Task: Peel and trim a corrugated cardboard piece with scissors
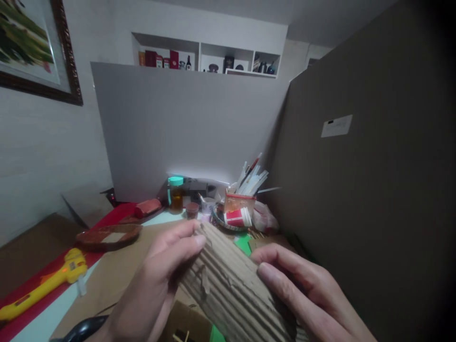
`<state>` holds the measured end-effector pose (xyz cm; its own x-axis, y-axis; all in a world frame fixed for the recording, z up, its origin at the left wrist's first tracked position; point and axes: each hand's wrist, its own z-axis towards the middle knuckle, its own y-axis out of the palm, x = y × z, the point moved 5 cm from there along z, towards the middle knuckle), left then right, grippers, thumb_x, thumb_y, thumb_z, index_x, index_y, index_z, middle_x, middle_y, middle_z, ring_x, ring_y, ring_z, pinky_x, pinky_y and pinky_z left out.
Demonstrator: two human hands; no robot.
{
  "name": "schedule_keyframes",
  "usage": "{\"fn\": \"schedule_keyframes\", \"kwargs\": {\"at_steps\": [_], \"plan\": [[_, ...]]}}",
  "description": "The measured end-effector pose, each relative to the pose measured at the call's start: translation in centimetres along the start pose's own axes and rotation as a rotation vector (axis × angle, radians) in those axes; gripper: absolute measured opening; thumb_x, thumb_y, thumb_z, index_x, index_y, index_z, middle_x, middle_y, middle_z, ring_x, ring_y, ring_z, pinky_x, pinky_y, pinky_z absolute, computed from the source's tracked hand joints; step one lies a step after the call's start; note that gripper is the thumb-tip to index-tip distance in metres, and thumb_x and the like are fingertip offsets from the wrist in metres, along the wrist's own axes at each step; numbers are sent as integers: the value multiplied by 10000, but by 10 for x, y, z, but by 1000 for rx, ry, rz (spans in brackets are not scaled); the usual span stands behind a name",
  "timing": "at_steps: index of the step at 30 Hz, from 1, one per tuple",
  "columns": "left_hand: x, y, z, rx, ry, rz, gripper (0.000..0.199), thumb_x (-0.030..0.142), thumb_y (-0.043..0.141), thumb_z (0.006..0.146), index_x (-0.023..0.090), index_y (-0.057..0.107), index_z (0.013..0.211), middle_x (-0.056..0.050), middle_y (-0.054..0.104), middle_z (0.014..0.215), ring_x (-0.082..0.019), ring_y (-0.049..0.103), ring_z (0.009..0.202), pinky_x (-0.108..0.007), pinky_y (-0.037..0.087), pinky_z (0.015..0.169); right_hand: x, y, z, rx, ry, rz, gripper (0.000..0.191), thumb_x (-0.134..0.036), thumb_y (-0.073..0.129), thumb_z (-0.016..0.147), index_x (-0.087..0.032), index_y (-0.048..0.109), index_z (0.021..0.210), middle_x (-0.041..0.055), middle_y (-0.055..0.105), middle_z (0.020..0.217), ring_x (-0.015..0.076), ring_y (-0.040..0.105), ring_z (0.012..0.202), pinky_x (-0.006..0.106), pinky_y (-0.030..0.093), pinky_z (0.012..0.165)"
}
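The left hand (155, 273) and right hand (308, 287) are both bare, with short, rounded thumbnails at the thumb tips and slim, uncovered fingers beside them.

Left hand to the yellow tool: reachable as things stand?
Probably not while the left hand grips the corrugated cardboard; once free, nothing tall seems to block the yellow tool.

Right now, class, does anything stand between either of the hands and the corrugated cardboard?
Nothing visible does. The left hand grips the corrugated cardboard near its upper end, and the right hand appears to pinch its right edge. The red-and-white cup lies beyond, not between.
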<state>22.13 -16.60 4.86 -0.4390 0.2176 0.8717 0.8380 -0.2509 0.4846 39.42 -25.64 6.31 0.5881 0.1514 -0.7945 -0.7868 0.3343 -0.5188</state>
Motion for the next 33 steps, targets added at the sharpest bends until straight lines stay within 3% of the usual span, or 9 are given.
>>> {"fn": "schedule_keyframes", "kwargs": {"at_steps": [4, 8, 10, 14, 20, 25, 27, 30, 33], "plan": [[-3, 1, -6, -31, -89, 0, 121, 197, 736, 716, 247, 776, 819, 33, 724, 719, -115, 622, 654, -148, 493, 574, 4, 2, 1, -109, 74, 97, 316, -587, 498, 893, -294, 611, 856, -37, 618, 815, 140, 558, 775, 168, 433, 673], [2, 5, -12, -27, -47, 33, 133, 184, 699, 730, 240, 771, 827, 35, 707, 687, -116, 612, 616, -162, 486, 551, 20, 6, 0, -153, 250, 238, 352, -635, 548, 848, -310, 639, 946, -27, 633, 992, 182, 530, 1015, 169, 435, 723], [3, 5, -14, -2, -54, 78, 138, 206, 729, 703, 244, 770, 829, 35, 709, 690, -122, 621, 631, -171, 492, 559, 29, 7, 0, -151, 298, 252, 363, -643, 568, 835, -314, 648, 966, -33, 644, 1019, 180, 532, 1000, 176, 433, 747], [1, 6, -16, -13, -73, 168, 131, 263, 730, 702, 238, 770, 825, 18, 716, 695, -146, 634, 645, -197, 484, 561, 32, 5, 5, -143, 217, 169, 332, -617, 552, 862, -312, 659, 940, -38, 650, 917, 159, 560, 864, 182, 434, 696], [-1, 2, -13, -14, 70, 264, 222, 388, 688, 780, 245, 769, 930, 6, 740, 928, -184, 619, 829, -228, 458, 664, 15, -2, 9, -113, -9, 78, 269, -506, 527, 916, -279, 642, 828, -40, 694, 910, 154, 612, 827, 177, 446, 651], [-4, -10, -14, 168, 36, 258, 305, 451, 743, 715, 239, 744, 934, -2, 719, 1011, -218, 582, 981, -248, 443, 752, 14, -5, 10, -139, -44, 24, 249, -453, 517, 930, -261, 639, 829, -30, 688, 855, 152, 621, 808, 174, 445, 636], [-3, -7, -14, 122, 30, 265, 307, 439, 748, 716, 237, 738, 947, -8, 721, 958, -222, 586, 936, -255, 447, 717, 15, -5, 11, -142, -52, 25, 252, -446, 515, 929, -252, 636, 823, -25, 675, 812, 150, 616, 764, 181, 451, 634], [2, 3, -12, -52, 71, 316, 192, 373, 690, 790, 221, 750, 892, -10, 703, 799, -193, 573, 778, -245, 431, 641, 13, -6, 12, -106, -80, 28, 244, -444, 523, 932, -254, 635, 827, -23, 681, 834, 155, 620, 779, 185, 461, 647], [6, 12, -10, -207, 131, 378, 205, 341, 612, 855, 197, 755, 881, -24, 700, 844, -169, 521, 707, -250, 412, 632, 8, -9, 13, -99, -89, 18, 227, -432, 525, 934, -261, 647, 848, -23, 687, 828, 156, 629, 784, 188, 475, 670]]}}
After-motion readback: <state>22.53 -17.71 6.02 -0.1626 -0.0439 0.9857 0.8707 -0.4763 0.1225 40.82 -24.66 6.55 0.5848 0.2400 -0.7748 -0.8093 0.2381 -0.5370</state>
